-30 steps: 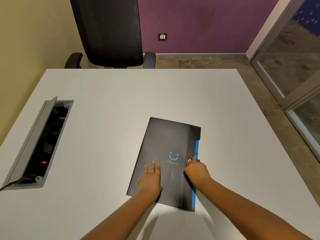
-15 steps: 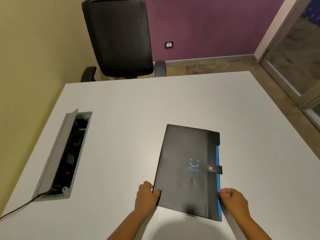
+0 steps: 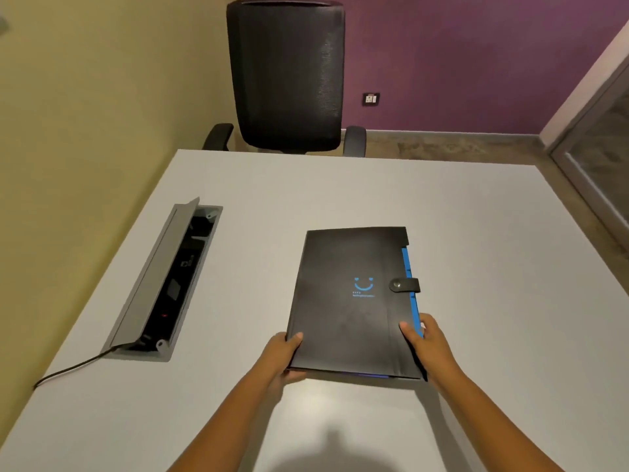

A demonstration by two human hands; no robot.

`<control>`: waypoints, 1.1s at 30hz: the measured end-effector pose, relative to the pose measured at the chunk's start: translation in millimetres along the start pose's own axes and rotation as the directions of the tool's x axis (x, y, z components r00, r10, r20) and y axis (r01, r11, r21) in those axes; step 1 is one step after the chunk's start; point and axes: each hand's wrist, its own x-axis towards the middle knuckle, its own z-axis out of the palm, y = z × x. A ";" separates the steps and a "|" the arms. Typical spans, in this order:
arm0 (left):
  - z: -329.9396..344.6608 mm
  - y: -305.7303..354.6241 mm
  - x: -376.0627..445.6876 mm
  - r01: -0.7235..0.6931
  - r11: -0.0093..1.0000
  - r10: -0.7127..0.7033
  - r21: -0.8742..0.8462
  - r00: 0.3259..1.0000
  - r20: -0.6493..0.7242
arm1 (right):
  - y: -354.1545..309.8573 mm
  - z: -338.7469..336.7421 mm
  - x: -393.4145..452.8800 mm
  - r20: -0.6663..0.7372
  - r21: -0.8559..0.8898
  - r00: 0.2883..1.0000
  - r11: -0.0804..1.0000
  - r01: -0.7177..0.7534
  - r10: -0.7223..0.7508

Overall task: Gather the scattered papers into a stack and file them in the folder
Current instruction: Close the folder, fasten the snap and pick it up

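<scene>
A black folder (image 3: 347, 301) with a blue smile logo and a blue edge lies closed on the white table (image 3: 476, 250), its snap strap (image 3: 405, 285) fastened on the right side. My left hand (image 3: 280, 356) grips the folder's near left corner, thumb on top. My right hand (image 3: 430, 342) grips its near right edge by the blue strip. The near end looks slightly raised off the table. No loose papers are visible.
An open grey cable box (image 3: 166, 284) is set into the table at the left, with a black cable (image 3: 68, 369) running to the near left edge. A black office chair (image 3: 287, 76) stands at the far side. A glass door (image 3: 599, 158) is at the right.
My left hand lifted from the cover and my right hand left the strap; both moved to the folder's near corners and took hold. The folder has turned straighter. The camera has tilted.
</scene>
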 end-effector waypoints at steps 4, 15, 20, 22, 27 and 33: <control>-54.3 6.5 7.6 -0.080 0.996 0.087 0.047 0.981 -0.172 | -34.4 50.9 11.4 0.093 -0.010 0.995 0.999 0.040 -0.039; -122.2 3.6 34.5 -0.136 0.969 0.220 0.208 0.859 -0.462 | -53.0 128.8 28.8 0.369 -0.361 0.929 0.917 0.172 -0.029; -120.9 -2.2 49.2 -0.018 0.929 0.225 0.370 0.821 -0.525 | -48.2 123.7 31.0 0.479 -0.496 0.877 0.837 0.233 0.040; -113.3 -6.8 47.1 0.012 0.882 0.274 0.472 0.801 -0.532 | -51.8 117.8 34.4 0.503 -0.487 0.862 0.843 0.229 0.056; -78.4 -17.7 28.5 -0.048 0.785 0.432 0.618 0.758 -0.489 | -49.7 109.6 38.8 0.520 -0.432 0.854 0.862 0.266 -0.003; -13.9 -23.9 19.5 -0.307 0.719 0.544 0.623 0.807 -0.230 | -30.0 72.0 39.2 0.403 -0.489 0.909 0.816 0.309 -0.102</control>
